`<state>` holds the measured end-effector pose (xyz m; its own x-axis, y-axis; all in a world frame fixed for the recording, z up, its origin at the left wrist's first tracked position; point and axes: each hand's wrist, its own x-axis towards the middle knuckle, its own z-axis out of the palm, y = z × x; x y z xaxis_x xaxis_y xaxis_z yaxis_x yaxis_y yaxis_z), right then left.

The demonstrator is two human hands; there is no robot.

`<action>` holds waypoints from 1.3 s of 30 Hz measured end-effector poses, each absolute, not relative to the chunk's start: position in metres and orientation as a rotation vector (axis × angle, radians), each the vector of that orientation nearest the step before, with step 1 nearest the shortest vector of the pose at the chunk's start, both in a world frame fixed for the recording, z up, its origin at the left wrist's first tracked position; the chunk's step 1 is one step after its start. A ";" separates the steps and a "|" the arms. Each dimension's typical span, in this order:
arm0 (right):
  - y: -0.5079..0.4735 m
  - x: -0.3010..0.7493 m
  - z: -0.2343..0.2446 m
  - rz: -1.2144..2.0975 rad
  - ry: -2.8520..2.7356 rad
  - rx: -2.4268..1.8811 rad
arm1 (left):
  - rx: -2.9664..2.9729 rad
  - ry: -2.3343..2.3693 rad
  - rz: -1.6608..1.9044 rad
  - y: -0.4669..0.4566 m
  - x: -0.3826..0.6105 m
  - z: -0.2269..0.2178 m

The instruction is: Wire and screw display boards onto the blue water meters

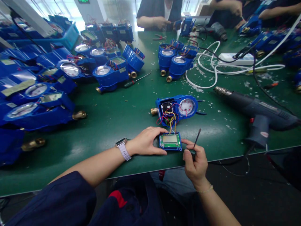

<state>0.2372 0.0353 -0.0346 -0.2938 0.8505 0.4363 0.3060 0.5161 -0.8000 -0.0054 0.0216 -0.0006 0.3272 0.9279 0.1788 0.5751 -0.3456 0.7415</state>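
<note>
My left hand (150, 141) grips the left side of a small green circuit board with a display (170, 140), set in a blue frame near the table's front edge. Between the thumb and fingers of my right hand (195, 160) is a screwdriver (198, 138), its thin shaft pointing up. A fingertip of that hand reaches the frame's right side. Thin coloured wires (173, 121) run from the board to an opened blue water meter (187, 107) just behind it. The meter has a round dial and a brass fitting (154, 111) on its left.
Many blue meters (108, 75) crowd the left, with several more (176, 61) at back centre. A second screwdriver (136, 80) lies among them. A heat gun (258, 110) rests at right. White cable (216, 75) loops near a power strip (237, 58). Co-workers' hands (162, 22) are across the table.
</note>
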 end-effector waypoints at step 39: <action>0.038 0.236 -0.028 0.573 -1.908 -0.973 | 1.899 1.379 0.814 0.021 -0.006 0.003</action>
<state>0.2357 0.0383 -0.0280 -0.2937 0.8116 0.5051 0.3992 0.5842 -0.7066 -0.0062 0.0215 0.0029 0.2556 0.9605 0.1098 0.5601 -0.2397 0.7930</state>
